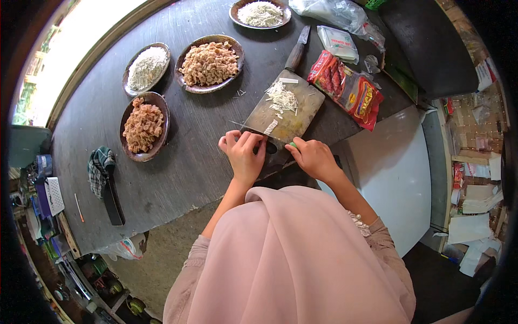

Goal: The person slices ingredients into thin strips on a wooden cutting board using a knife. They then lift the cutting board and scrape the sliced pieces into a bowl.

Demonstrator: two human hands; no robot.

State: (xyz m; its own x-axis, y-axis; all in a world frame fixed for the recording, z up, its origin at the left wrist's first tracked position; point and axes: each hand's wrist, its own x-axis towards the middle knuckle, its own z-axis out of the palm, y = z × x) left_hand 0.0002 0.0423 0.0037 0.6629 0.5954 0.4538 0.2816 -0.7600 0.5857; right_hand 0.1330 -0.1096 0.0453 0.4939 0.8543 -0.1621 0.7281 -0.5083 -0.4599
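A worn cutting board (305, 115) lies near the table edge, bearing a heap of thin white strips (281, 97) and a few short cut pieces (271, 126). At its near left corner my left hand (245, 154) is bent with its fingertips together; what lies between them is too small to tell. My right hand (313, 158) grips a small green handle (292, 144) at the near right corner, the rest of that tool being hard to make out. Between the hands sits a dark rounded object (270, 147). Beyond the board lies a knife with a dark handle (296, 56).
Plates of white shreds (147, 68) (260, 14) and bowls of brown chopped pieces (209, 65) (145, 125) stand on the dark table (190, 121). A red food packet (346, 89) and a white packet (338, 42) lie right of the board. A checked cloth (100, 170) lies far left.
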